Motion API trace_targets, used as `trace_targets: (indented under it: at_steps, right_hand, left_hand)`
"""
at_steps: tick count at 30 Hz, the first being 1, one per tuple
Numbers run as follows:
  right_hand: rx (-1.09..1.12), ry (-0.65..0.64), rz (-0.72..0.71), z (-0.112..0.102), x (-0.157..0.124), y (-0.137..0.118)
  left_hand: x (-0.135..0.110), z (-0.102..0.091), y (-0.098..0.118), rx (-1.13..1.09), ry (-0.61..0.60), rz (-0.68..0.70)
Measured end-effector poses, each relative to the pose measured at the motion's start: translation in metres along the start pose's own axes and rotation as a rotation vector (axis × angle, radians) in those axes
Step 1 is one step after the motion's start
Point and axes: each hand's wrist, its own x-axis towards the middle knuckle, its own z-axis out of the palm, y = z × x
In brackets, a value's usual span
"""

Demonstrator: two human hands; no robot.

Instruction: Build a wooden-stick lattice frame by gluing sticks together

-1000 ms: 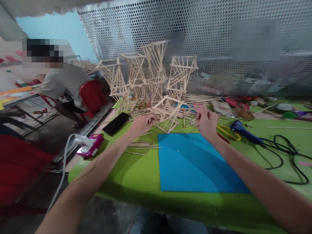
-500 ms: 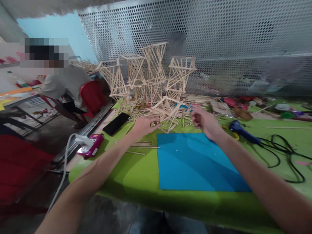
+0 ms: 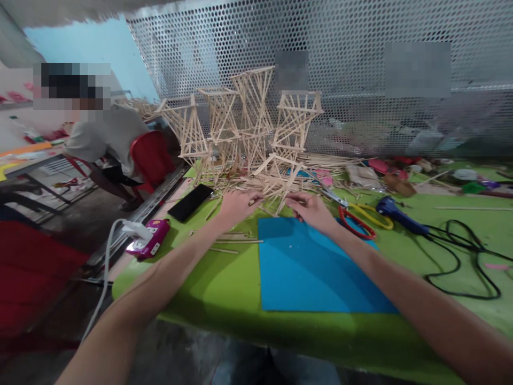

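Observation:
My left hand (image 3: 239, 206) is closed in a pinch at the left side of a small frame of wooden sticks (image 3: 289, 175), above the front of the stick pile. From the other side my right hand (image 3: 310, 209) reaches in, its thumb and fingers pinched at the frame's right edge; the exact grip points are hard to make out. Below the hands lies a blue sheet (image 3: 316, 272). Scissors (image 3: 356, 219) with red and yellow handles rest just right of my right hand. Several loose sticks (image 3: 236, 239) lie beneath my left wrist.
Tall stick towers (image 3: 252, 104) stand behind the pile, before a perforated metal panel (image 3: 352, 69). A blue glue gun (image 3: 401, 216) with black cord lies right. At left are a black phone (image 3: 191, 202) and a purple power strip (image 3: 154, 240). A person (image 3: 106, 136) sits far left.
My right hand has come left and slightly down to the stick frame, uncovering the scissors. The small frame has shifted slightly up and right. My left hand has stayed almost in place.

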Motion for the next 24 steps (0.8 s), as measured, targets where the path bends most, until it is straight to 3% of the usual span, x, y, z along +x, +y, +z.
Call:
trace_targets:
  at_steps: [7, 13, 17, 21, 24]
  right_hand:
    - [0.070, 0.058, -0.065, 0.017, 0.013, 0.014]
    - [0.204, 0.131, -0.166, 0.015, 0.010, -0.002]
    - [0.036, 0.168, -0.259, 0.005, 0.004, -0.021]
    - [-0.030, 0.142, -0.322, -0.016, -0.008, -0.044]
    - [-0.028, 0.132, -0.330, -0.032, -0.020, -0.056]
  left_hand:
    - [-0.001, -0.001, 0.006, -0.019, 0.087, -0.004]
    - [-0.001, 0.001, 0.004, -0.116, 0.284, 0.155]
    - [-0.003, -0.007, 0.008, -0.236, 0.411, 0.194]
    - [-0.006, -0.018, 0.006, -0.479, 0.552, 0.134]
    - [-0.007, -0.018, 0.003, -0.715, 0.512, 0.079]
